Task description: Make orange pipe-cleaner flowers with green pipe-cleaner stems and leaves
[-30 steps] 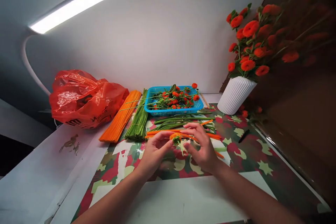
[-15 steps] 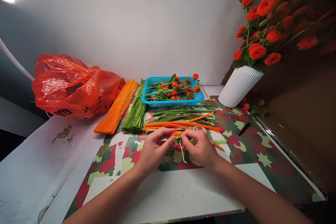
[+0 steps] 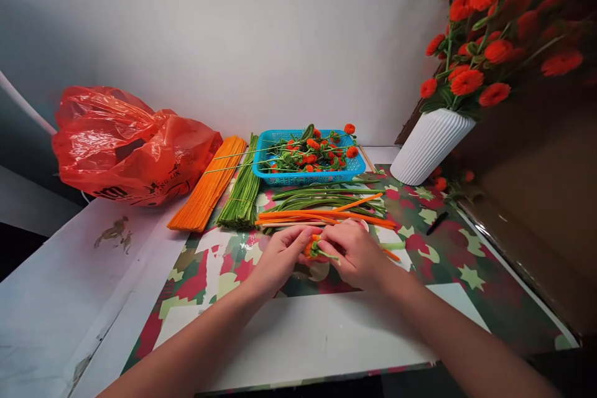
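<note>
Between my hands, above the patterned table cover, is a small orange pipe-cleaner flower [image 3: 313,247] with green at its base and a short green tail. My left hand [image 3: 283,256] grips it from the left, thumb and fingers pressed on the orange head. From the right, my right hand [image 3: 353,253] pinches at the green part; its fingertips partly hide the flower. Just beyond my hands lie loose orange pipe cleaners [image 3: 298,216] and green pipe cleaners [image 3: 308,201]. Part of a white ring-shaped thing shows behind my right hand.
A blue basket [image 3: 265,179] of finished flowers stands at the back. Left of it lie a green bundle [image 3: 240,199], an orange bundle [image 3: 205,189] and a red plastic bag [image 3: 125,149]. A white vase [image 3: 431,146] of orange flowers stands right, near a black pen-like object [image 3: 437,223].
The flower has turned: its green tail hung downward and now points right. My right hand has shifted over the green base. The whole view has moved slightly.
</note>
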`<state>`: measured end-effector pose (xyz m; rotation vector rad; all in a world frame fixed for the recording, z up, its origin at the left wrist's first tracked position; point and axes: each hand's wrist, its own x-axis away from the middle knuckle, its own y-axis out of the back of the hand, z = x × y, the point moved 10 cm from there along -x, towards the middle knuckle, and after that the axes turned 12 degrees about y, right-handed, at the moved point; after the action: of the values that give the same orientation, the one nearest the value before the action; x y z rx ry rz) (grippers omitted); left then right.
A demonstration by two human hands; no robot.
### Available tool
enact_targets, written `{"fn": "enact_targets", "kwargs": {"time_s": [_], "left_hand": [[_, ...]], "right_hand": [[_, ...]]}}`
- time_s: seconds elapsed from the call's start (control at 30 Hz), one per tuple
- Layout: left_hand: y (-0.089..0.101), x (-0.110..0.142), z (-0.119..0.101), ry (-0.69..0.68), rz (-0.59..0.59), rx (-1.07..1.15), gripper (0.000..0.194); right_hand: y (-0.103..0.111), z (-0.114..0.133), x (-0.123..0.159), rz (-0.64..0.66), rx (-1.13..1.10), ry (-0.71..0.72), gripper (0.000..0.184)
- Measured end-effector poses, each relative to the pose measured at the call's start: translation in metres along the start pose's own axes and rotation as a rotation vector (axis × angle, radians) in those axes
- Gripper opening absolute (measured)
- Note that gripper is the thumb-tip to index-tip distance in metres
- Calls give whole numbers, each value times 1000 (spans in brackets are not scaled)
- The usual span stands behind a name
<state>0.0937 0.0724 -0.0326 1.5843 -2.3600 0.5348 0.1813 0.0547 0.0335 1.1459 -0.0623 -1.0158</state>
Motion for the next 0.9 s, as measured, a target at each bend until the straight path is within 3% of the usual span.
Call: {"fn": "enact_targets", "kwargs": {"time_s": [0.13,0.3,0.4,0.63,0.8,0.9], "left_hand": [[-2,-5,13,28,-14,121,51],[-21,-7,25,115,155,189,54],[-21,-3,20,52,160,93,53],[-13,2,6,-133,38,-142,49],[-17,-2,12,25,181,134,50],[-14,1,3,19,210,229,40]], "right_hand": [[-1,11,-1,-81,26,77,30],[6,25,-1,-162,170,201,27],[7,28,0,-177,213,224,27],[1,30,2,-188,190,244,24],[9,33,6,-217,249,270,24],[13,29,7,-216,272,267,23]]}}
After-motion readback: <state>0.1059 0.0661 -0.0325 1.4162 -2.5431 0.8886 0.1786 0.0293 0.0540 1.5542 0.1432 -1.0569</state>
